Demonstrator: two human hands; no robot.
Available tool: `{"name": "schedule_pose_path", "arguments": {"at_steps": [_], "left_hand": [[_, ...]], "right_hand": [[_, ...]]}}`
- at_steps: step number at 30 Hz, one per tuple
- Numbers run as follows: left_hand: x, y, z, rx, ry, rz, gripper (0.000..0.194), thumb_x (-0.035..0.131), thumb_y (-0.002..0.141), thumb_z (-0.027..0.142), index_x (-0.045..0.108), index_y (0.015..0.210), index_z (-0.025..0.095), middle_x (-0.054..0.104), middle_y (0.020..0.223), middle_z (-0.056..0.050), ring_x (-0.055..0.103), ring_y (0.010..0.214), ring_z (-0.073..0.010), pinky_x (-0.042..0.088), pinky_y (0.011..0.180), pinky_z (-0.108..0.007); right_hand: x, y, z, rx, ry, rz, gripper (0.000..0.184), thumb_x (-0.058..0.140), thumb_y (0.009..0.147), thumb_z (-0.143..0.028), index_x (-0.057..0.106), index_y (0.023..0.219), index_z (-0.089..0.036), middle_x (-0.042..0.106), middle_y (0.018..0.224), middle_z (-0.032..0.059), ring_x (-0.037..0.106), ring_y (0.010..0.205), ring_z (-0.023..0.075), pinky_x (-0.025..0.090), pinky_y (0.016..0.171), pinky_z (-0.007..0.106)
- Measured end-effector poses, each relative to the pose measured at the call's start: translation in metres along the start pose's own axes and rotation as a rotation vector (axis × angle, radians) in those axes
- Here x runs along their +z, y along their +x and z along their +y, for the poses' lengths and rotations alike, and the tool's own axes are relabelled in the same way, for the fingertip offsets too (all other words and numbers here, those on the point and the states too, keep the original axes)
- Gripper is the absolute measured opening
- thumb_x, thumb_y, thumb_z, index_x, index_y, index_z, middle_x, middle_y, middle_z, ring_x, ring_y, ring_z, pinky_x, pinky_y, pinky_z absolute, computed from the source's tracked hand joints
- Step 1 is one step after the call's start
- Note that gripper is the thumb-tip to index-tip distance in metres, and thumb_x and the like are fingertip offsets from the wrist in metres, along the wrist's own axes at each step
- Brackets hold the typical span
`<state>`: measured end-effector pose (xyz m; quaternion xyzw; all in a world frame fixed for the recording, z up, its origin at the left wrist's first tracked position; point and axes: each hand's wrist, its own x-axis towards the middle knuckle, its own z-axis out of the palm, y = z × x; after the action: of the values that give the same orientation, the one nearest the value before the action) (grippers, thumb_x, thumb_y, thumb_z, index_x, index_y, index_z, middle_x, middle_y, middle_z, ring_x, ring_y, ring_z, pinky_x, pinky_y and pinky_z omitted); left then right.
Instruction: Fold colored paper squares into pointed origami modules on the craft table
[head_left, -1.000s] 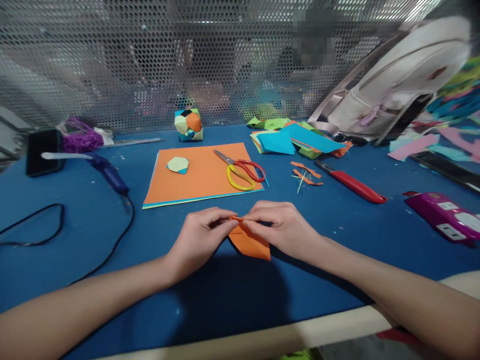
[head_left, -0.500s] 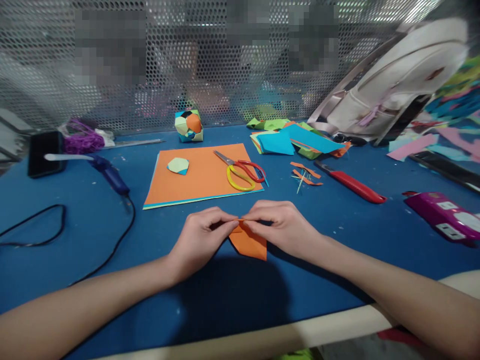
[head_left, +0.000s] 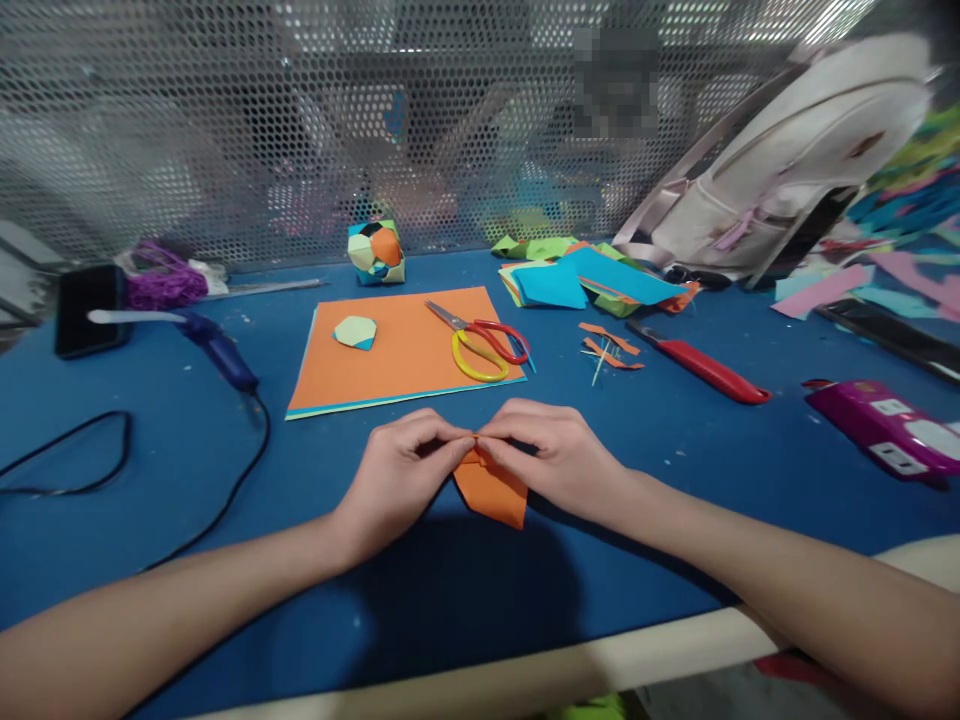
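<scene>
The left hand (head_left: 405, 480) and right hand (head_left: 562, 455) are pinching the top of the part-folded orange paper (head_left: 491, 492), its lower section not turned up.

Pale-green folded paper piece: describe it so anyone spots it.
On the blue table, find the large orange paper sheet. The pale-green folded piece lies on its left part. It is roughly hexagonal with a blue corner, unlike the red-and-yellow-handled scissors.
</scene>
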<state>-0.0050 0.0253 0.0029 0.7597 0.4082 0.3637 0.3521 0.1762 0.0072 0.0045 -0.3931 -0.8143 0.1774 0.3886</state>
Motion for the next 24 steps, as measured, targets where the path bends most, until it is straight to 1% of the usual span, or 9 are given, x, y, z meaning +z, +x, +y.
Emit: {"name": "schedule_pose_path", "arguments": {"at_steps": [2,5,7,9,16,20,22,24], "left_hand": [[-0.0005,0.0005,0.0006,-0.002,0.001,0.037,0.011,0.062,0.079,0.019,0.070,0.071,0.017,0.065,0.067,0.000,0.059,0.063,-0.0103,0.044,0.059,-0.020],[-0.0010,0.0006,0.0002,-0.006,-0.014,0.091,0.010,0.062,0.078,0.020,0.070,0.072,0.018,0.067,0.070,0.000,0.060,0.066,-0.0106,0.045,0.061,-0.019],[-0.0009,0.0003,-0.0007,0.005,-0.017,0.110,0.010,0.063,0.078,0.020,0.070,0.072,0.018,0.067,0.071,0.000,0.061,0.067,-0.0106,0.046,0.062,-0.019],[-0.0002,-0.0002,-0.0016,0.019,-0.013,0.118,0.009,0.063,0.078,0.020,0.070,0.072,0.019,0.067,0.072,0.000,0.061,0.068,-0.0104,0.046,0.063,-0.019],[0.0030,-0.0026,-0.0029,0.038,-0.026,0.115,0.008,0.063,0.079,0.020,0.069,0.073,0.018,0.067,0.074,0.000,0.060,0.068,-0.0103,0.046,0.063,-0.019],[0.0032,-0.0040,-0.0026,0.054,-0.029,0.098,0.009,0.062,0.079,0.020,0.068,0.073,0.018,0.066,0.074,-0.001,0.060,0.068,-0.0103,0.045,0.063,-0.020],[0.0034,-0.0040,-0.0024,0.043,-0.031,0.082,0.009,0.061,0.080,0.020,0.067,0.073,0.017,0.065,0.074,-0.001,0.059,0.068,-0.0104,0.045,0.062,-0.020],[0.0035,-0.0037,-0.0021,0.023,-0.031,0.050,0.009,0.060,0.080,0.021,0.065,0.074,0.017,0.065,0.074,-0.001,0.059,0.067,-0.0107,0.045,0.062,-0.021]], "right_hand": [[-0.0003,0.0010,-0.0018,0.077,-0.005,-0.040,0.012,0.058,0.082,-0.018,0.068,0.085,-0.012,0.065,0.077,0.0066,0.059,0.072,0.0146,0.045,0.067,0.025],[0.0006,0.0029,-0.0051,0.233,-0.020,-0.100,0.015,0.065,0.074,-0.018,0.067,0.090,-0.015,0.067,0.084,0.0046,0.060,0.076,0.0152,0.045,0.069,0.025],[0.0025,0.0039,-0.0065,0.316,-0.001,-0.100,0.013,0.064,0.074,-0.015,0.065,0.087,-0.017,0.067,0.082,0.0017,0.060,0.073,0.0134,0.043,0.067,0.023],[0.0048,0.0042,-0.0072,0.360,0.009,-0.081,0.009,0.061,0.074,-0.014,0.064,0.082,-0.018,0.066,0.078,-0.0005,0.059,0.069,0.0121,0.042,0.064,0.022],[0.0086,0.0048,-0.0091,0.411,0.042,-0.063,0.005,0.059,0.074,-0.018,0.061,0.079,-0.018,0.064,0.075,-0.0014,0.057,0.068,0.0116,0.041,0.062,0.022],[0.0088,0.0059,-0.0071,0.419,0.059,-0.043,0.005,0.057,0.074,-0.015,0.059,0.076,-0.018,0.064,0.075,-0.0011,0.057,0.069,0.0119,0.041,0.063,0.022],[0.0089,0.0059,-0.0052,0.407,0.051,-0.035,0.005,0.057,0.073,-0.013,0.058,0.074,-0.017,0.064,0.073,-0.0012,0.057,0.068,0.0117,0.041,0.062,0.022],[0.0090,0.0055,-0.0033,0.362,0.018,-0.025,0.006,0.058,0.073,-0.011,0.058,0.072,-0.017,0.063,0.071,-0.0012,0.056,0.065,0.0113,0.040,0.061,0.021]]}}
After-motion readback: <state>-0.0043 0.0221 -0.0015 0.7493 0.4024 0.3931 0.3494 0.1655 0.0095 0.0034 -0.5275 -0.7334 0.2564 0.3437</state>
